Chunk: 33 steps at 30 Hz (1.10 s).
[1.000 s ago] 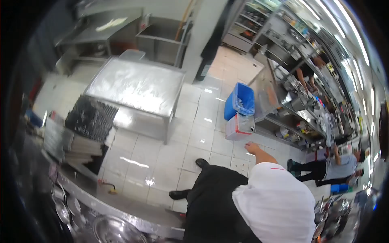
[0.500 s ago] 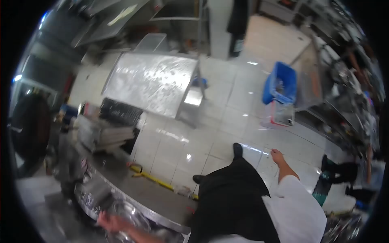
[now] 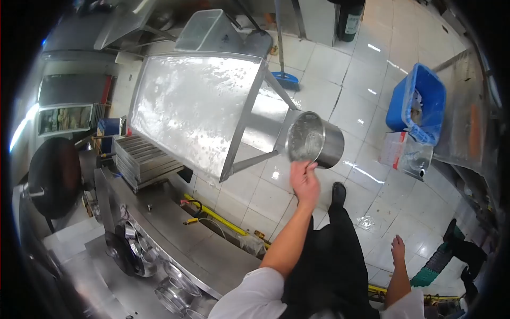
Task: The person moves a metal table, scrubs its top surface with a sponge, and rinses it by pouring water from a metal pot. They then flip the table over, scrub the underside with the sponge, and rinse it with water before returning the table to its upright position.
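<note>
My left hand (image 3: 305, 183) is closed at the near rim of a round steel pot (image 3: 333, 142). The pot is tilted, its mouth turned to the left, and its inside looks wet and shiny. It is in the air over the tiled floor, beside the corner of a wet steel table (image 3: 186, 106). My right hand (image 3: 398, 249) hangs low on the right with nothing visible in it, its fingers loose and slightly apart.
Steel bowls (image 3: 172, 295) and a wok lie on the counter (image 3: 207, 255) at lower left. A blue bin (image 3: 402, 109) stands at right, with a tin (image 3: 414, 158) near it. A broom (image 3: 286, 80) rests behind the table. Another person's legs (image 3: 465, 258) show at far right.
My left hand has moved from above the counter's bowls to in front of me and now holds the pot. The view has shifted; my right hand still hangs at the right.
</note>
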Available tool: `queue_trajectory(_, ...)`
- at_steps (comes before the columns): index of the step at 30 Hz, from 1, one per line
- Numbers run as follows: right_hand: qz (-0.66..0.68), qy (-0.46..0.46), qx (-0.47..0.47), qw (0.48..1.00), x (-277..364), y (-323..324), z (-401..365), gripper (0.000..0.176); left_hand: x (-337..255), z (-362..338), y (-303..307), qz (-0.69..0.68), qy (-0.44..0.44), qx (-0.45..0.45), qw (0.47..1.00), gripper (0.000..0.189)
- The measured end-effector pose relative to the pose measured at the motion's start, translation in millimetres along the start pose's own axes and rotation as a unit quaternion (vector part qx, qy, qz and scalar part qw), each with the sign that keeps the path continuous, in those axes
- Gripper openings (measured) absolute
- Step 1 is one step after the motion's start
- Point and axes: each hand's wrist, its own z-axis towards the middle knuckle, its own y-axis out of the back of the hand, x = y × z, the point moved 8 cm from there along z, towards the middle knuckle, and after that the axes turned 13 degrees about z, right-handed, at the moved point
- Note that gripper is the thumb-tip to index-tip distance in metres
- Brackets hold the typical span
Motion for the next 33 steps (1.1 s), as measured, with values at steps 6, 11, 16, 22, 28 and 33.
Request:
queue_trajectory(6,-0.085,-0.093,-0.059,0.99,-189,64,-74,0.039,176,35,-140,0.101,-0.019,0.088,0.991,0.008)
queue_trajectory(11,-0.077,-0.257,-0.096,0.958,-196,33,-175,0.041,341,96,-170,0.224,0.121,0.198,0.947,0.025)
queue_trajectory(16,-0.015,-0.295,-0.084,0.952,-198,-5,-188,0.042,432,158,-118,0.257,0.209,0.168,0.928,0.041)
queue_trajectory(22,0.059,-0.272,-0.09,0.956,-181,-20,-169,0.041,386,158,-78,-0.231,0.545,0.191,0.783,0.042)
queue_trajectory(28,0.019,-0.118,0.008,0.993,-171,-8,-70,0.042,257,69,-69,-0.283,0.477,0.152,0.818,0.037)
queue_trajectory(33,-0.035,-0.006,0.062,0.997,38,-38,-28,0.045,58,7,23,-0.125,0.208,0.178,0.953,0.019)
